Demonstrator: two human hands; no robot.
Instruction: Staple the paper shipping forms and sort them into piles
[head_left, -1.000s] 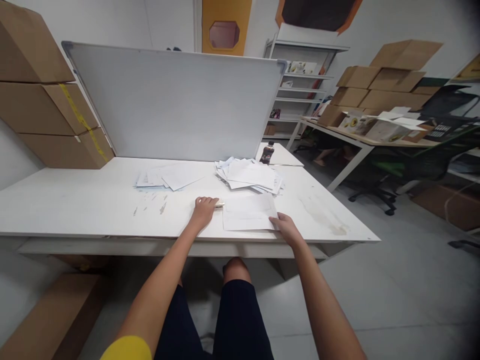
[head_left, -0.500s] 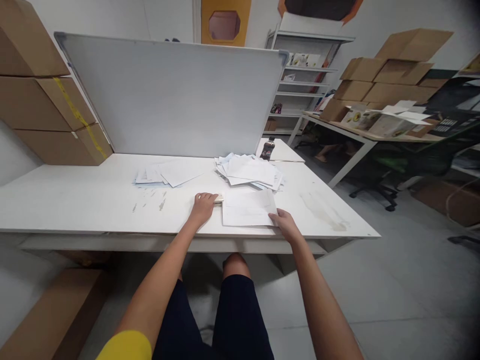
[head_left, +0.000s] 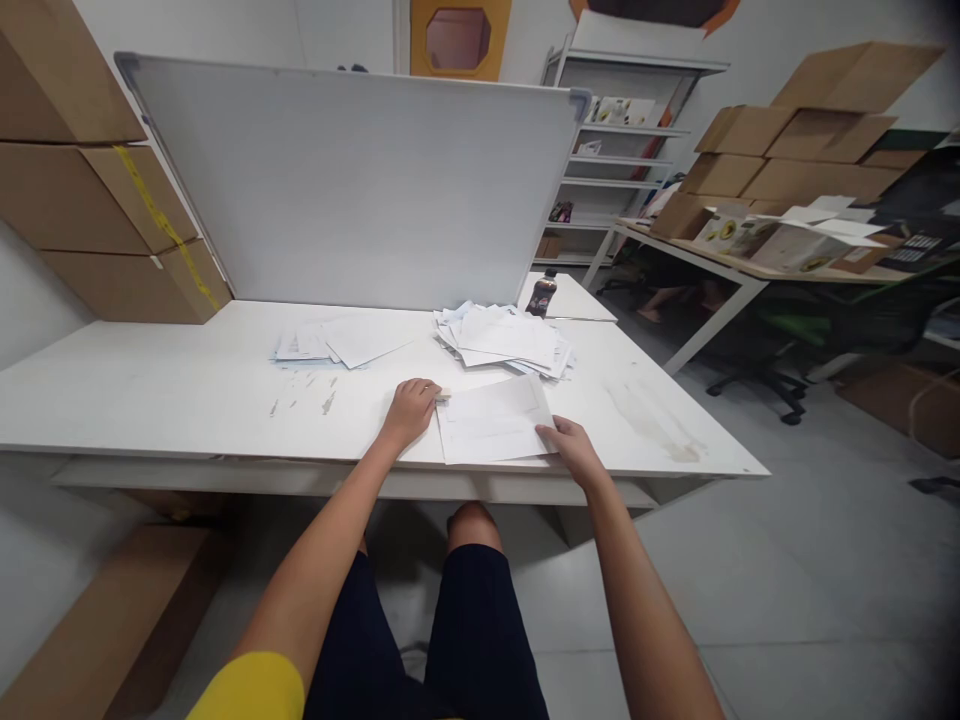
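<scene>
Near the front edge of the desk, my right hand (head_left: 568,442) pinches the right side of a white sheet of paper (head_left: 495,420). The paper lies slightly tilted, with faint printing or lines on it. At its upper left corner, my left hand (head_left: 414,408) is closed around a small cream-coloured stapler (head_left: 443,396), mostly hidden by the fingers. The stapler's end meets the paper's corner; I cannot tell whether it grips the paper. Behind the sheet is a messy heap of papers (head_left: 502,338). A smaller paper pile (head_left: 360,342) lies to the left.
A whiteboard (head_left: 352,190) stands along the back of the white desk (head_left: 187,400). A dark drink bottle (head_left: 542,293) is behind the heap. Cardboard boxes (head_left: 112,200) are stacked at the left. Another table with boxes (head_left: 817,180) and an office chair (head_left: 840,320) are at the right.
The paper has turned a little, its left side coming nearer to me and its upper left corner meeting the stapler. Less of the stapler shows past my left hand. The view has shifted slightly.
</scene>
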